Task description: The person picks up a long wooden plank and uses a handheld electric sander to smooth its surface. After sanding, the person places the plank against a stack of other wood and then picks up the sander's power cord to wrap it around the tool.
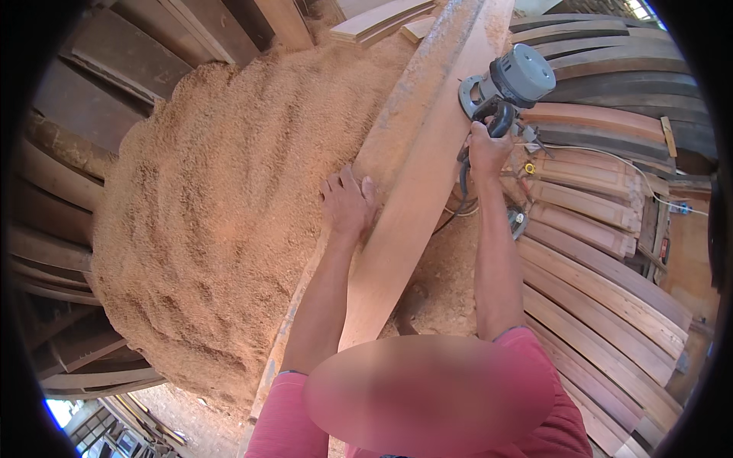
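My right hand (490, 150) grips the black handle of a grey electric router (518, 77). The router's round base stands at the right edge of a long wooden plank (421, 200), near its far end. The plank lies over a dusty bench (401, 123). My left hand (347, 200) rests with spread fingers on the bench's left edge, beside the plank, and holds nothing. A black power cord hangs below the router. Whether the router is running cannot be told, and its bit is hidden.
A large heap of sawdust (223, 229) rises left of the bench. Stacked boards (601, 303) and panelled wooden pieces (584, 220) lie at the right, with a pale cable (621, 161) across them. A yellow tape roll (529, 169) is near my right forearm. Dark boards (86, 137) lean at the left.
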Demonstrator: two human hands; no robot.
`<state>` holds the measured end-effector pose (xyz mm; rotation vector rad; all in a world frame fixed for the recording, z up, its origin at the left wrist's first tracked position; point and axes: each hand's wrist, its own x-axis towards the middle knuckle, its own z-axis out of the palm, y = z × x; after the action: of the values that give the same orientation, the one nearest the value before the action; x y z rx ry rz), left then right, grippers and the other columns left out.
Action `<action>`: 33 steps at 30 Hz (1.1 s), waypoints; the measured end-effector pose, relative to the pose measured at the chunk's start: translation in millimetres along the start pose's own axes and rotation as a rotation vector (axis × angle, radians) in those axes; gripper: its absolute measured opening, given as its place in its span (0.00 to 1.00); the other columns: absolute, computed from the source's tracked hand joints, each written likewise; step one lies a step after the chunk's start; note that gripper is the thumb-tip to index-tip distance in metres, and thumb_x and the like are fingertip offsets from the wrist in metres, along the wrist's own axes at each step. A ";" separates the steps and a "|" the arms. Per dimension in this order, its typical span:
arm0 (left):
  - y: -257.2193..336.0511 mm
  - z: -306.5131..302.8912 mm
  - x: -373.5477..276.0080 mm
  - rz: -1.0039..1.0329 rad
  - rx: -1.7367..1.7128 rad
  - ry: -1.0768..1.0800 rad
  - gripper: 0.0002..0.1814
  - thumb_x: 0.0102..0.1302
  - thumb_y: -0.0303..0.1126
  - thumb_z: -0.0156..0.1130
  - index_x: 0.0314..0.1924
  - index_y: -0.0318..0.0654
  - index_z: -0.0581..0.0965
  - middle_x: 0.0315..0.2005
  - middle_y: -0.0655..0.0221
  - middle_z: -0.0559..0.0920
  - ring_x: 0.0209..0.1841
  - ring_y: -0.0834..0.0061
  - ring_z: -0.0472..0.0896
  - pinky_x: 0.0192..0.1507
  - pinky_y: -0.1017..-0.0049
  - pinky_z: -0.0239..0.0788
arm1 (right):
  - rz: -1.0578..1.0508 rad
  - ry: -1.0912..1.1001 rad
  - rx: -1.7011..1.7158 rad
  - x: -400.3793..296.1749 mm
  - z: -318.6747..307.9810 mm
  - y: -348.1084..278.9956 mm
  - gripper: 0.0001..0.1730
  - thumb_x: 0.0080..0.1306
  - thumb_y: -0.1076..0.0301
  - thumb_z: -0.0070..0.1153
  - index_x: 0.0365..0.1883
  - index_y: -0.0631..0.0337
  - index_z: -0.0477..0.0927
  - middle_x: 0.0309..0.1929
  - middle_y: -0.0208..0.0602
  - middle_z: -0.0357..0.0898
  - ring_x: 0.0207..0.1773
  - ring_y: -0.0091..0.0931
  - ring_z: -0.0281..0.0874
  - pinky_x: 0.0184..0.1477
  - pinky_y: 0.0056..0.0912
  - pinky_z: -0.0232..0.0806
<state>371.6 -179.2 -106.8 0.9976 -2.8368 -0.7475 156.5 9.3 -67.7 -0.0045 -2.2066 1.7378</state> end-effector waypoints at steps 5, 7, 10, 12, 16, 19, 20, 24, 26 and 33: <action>8.2 -2.1 -4.2 0.026 0.053 0.035 0.33 0.74 0.50 0.55 0.70 0.37 0.68 0.58 0.51 0.75 0.64 0.51 0.71 0.66 0.50 0.62 | -0.009 0.012 -0.010 13.6 3.6 5.7 0.09 0.62 0.79 0.61 0.40 0.63 0.75 0.25 0.30 0.75 0.19 0.21 0.74 0.22 0.28 0.67; 10.9 -4.7 -2.8 0.007 0.063 0.005 0.33 0.74 0.51 0.55 0.70 0.37 0.68 0.59 0.52 0.75 0.64 0.51 0.71 0.66 0.50 0.62 | -0.007 0.008 0.001 18.6 4.7 10.2 0.09 0.62 0.79 0.60 0.40 0.64 0.75 0.25 0.30 0.75 0.19 0.22 0.74 0.22 0.29 0.67; 14.6 -8.2 -1.9 -0.011 0.080 -0.019 0.33 0.74 0.51 0.55 0.70 0.37 0.68 0.59 0.52 0.75 0.64 0.51 0.71 0.66 0.51 0.61 | 0.015 0.005 0.000 25.9 5.6 11.4 0.09 0.61 0.78 0.61 0.39 0.64 0.76 0.27 0.29 0.76 0.24 0.23 0.76 0.28 0.30 0.69; 13.7 -6.7 -1.6 -0.016 0.093 -0.028 0.33 0.74 0.51 0.55 0.70 0.37 0.68 0.60 0.52 0.75 0.64 0.51 0.71 0.67 0.51 0.61 | 0.101 0.011 0.013 29.2 6.4 6.1 0.09 0.59 0.74 0.63 0.37 0.63 0.80 0.31 0.27 0.79 0.34 0.25 0.78 0.41 0.34 0.72; 12.6 -3.1 -0.7 -0.015 0.100 -0.034 0.33 0.74 0.52 0.54 0.70 0.37 0.68 0.60 0.52 0.75 0.64 0.51 0.70 0.67 0.52 0.61 | 0.133 0.010 0.055 34.6 8.3 0.5 0.08 0.59 0.75 0.62 0.37 0.63 0.79 0.31 0.27 0.78 0.30 0.23 0.77 0.35 0.32 0.71; 17.2 -8.5 0.4 -0.028 0.098 -0.057 0.33 0.74 0.51 0.54 0.70 0.36 0.68 0.61 0.52 0.75 0.64 0.52 0.70 0.67 0.52 0.61 | 0.072 0.033 0.048 40.3 11.5 2.1 0.07 0.60 0.76 0.61 0.36 0.62 0.78 0.28 0.27 0.77 0.25 0.21 0.75 0.29 0.30 0.69; 18.3 -10.3 0.6 -0.035 0.099 -0.070 0.33 0.74 0.51 0.54 0.70 0.36 0.68 0.61 0.52 0.75 0.64 0.52 0.70 0.67 0.52 0.61 | 0.097 0.024 0.065 40.9 10.9 -0.7 0.06 0.60 0.77 0.61 0.36 0.62 0.78 0.28 0.27 0.76 0.24 0.20 0.75 0.27 0.29 0.68; 16.8 -10.2 -0.1 -0.031 0.100 -0.060 0.33 0.74 0.51 0.55 0.70 0.36 0.68 0.62 0.52 0.75 0.65 0.51 0.70 0.67 0.52 0.61 | 0.150 0.012 0.116 45.0 15.2 -14.4 0.06 0.60 0.78 0.60 0.36 0.62 0.77 0.26 0.25 0.74 0.23 0.20 0.73 0.26 0.28 0.67; 18.6 -12.4 0.6 -0.042 0.103 -0.086 0.33 0.74 0.51 0.54 0.70 0.36 0.68 0.61 0.52 0.75 0.65 0.51 0.70 0.67 0.52 0.61 | 0.126 0.010 0.113 49.5 15.2 -11.4 0.06 0.60 0.78 0.60 0.35 0.62 0.77 0.26 0.25 0.74 0.22 0.19 0.73 0.26 0.28 0.67; 18.3 -10.3 0.9 -0.053 0.102 -0.101 0.34 0.74 0.51 0.54 0.70 0.35 0.67 0.62 0.51 0.74 0.65 0.51 0.69 0.68 0.51 0.59 | 0.170 0.012 0.139 64.7 18.9 -4.3 0.06 0.59 0.77 0.60 0.35 0.61 0.77 0.26 0.25 0.74 0.23 0.19 0.73 0.27 0.28 0.67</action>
<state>362.4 -171.8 -89.5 1.0831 -2.9725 -0.6822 91.3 3.6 -50.9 -0.1734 -2.1264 1.9725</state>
